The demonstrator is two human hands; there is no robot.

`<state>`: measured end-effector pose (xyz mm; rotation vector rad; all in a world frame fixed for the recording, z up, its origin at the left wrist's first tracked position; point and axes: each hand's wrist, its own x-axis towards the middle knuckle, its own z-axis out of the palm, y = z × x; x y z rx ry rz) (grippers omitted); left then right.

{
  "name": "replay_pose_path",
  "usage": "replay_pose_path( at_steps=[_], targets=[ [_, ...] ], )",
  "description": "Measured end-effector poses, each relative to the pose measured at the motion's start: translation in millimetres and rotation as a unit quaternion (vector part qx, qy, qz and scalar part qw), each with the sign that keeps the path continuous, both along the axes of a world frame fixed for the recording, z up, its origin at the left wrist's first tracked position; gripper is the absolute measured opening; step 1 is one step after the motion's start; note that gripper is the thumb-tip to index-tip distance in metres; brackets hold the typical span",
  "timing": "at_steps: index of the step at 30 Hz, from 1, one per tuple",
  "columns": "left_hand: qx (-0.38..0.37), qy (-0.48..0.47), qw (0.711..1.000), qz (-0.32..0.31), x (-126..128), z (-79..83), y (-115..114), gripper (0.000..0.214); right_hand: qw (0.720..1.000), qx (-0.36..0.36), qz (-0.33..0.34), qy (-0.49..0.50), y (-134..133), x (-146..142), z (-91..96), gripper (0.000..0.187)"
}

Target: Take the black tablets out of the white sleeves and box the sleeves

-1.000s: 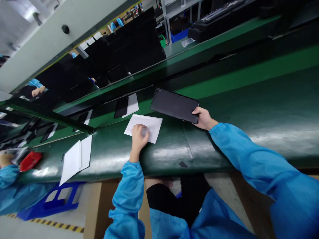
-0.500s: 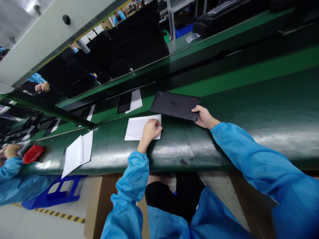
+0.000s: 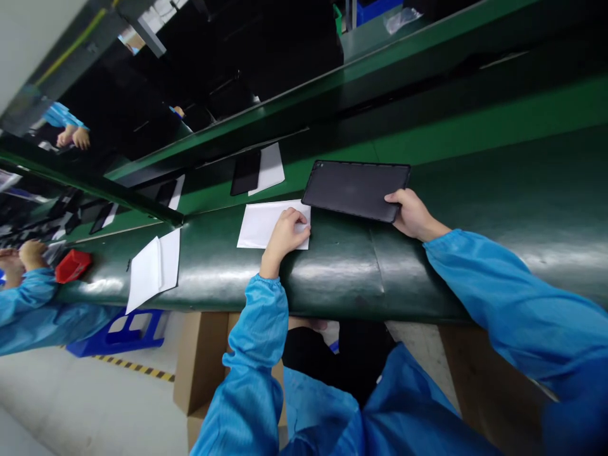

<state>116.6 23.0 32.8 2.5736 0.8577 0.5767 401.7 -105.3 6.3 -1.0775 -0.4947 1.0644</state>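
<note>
My right hand (image 3: 412,213) grips the right end of a flat black tablet back cover (image 3: 351,190), thumb on top. The cover is tilted above the green bench, its left end close to the upper right corner of a stack of white sheets (image 3: 256,227). On the right end of that stack rests my left hand (image 3: 286,233), with thumb and fingers curled together on the top sheet. What lies between those fingertips is too small to make out clearly.
Beyond the stack lie a black tablet panel (image 3: 246,172) and a white sheet (image 3: 270,166). More white sheets (image 3: 145,273) overhang the bench's front edge at left. Near a co-worker's hands (image 3: 33,254) stands a red tray (image 3: 73,266). A green post (image 3: 90,180) slants across the left.
The view has shifted, moving the scene up. My right hand has carried the black cover slightly right, away from the white stack. My left hand stays on the sheets. A dark scrap no longer shows clearly.
</note>
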Motion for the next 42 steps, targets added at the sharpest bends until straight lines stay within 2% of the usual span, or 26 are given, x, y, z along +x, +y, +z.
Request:
replay_pose_path(
  at_steps=[7, 14, 17, 21, 23, 26, 30, 35, 38, 42],
  targets=[
    [-0.033, -0.037, 0.999, 0.021, 2.1, -2.0, 1.0, 0.019, 0.999, -0.008, 0.003, -0.043, -0.7, 2.5, -8.1, 0.021],
    [-0.104, -0.148, 0.971, 0.158, 6.6, -7.1, -0.4, 0.013, 0.997, -0.004, 0.031, -0.073, -3.5, 2.4, -13.4, 0.024],
    [-0.122, -0.178, 0.958, 0.189, 7.4, -5.7, -2.0, 0.013, 0.992, -0.025, 0.072, -0.099, -5.9, 4.1, -12.2, 0.026],
    [-0.088, -0.176, 0.957, 0.215, 9.4, 0.7, -8.9, 0.014, 0.977, -0.053, 0.126, -0.162, -9.1, 5.3, -4.4, 0.026],
    [-0.06, -0.15, 0.961, 0.223, 11.2, 4.7, -14.5, 0.013, 0.964, -0.065, 0.167, -0.199, -10.8, 4.6, 2.3, 0.026],
    [-0.022, -0.109, 0.968, 0.226, 15.5, 9.0, -23.4, 0.013, 0.935, -0.071, 0.256, -0.237, -13.6, 0.7, 14.7, 0.039],
    [0.018, -0.083, 0.976, 0.2, 24.1, 8.8, -35.3, 0.014, 0.907, -0.054, 0.331, -0.254, -17.2, -10.5, 28.7, 0.056],
    [0.036, -0.108, 0.989, 0.094, 39.5, 5.5, -57.2, 0.01, 0.892, -0.021, 0.386, -0.234, -15.7, -27.1, 29.9, 0.063],
    [0.017, -0.149, 0.988, 0.035, 50.0, 3.6, -74.0, 0.01, 0.889, 0.013, 0.412, -0.202, -12.3, -31.4, 25.7, 0.061],
    [-0.038, -0.214, 0.976, -0.005, 60.8, 2.0, -91.3, 0.014, 0.9, 0.035, 0.392, -0.189, -11.1, -31.7, 22.3, 0.055]
  ],
)
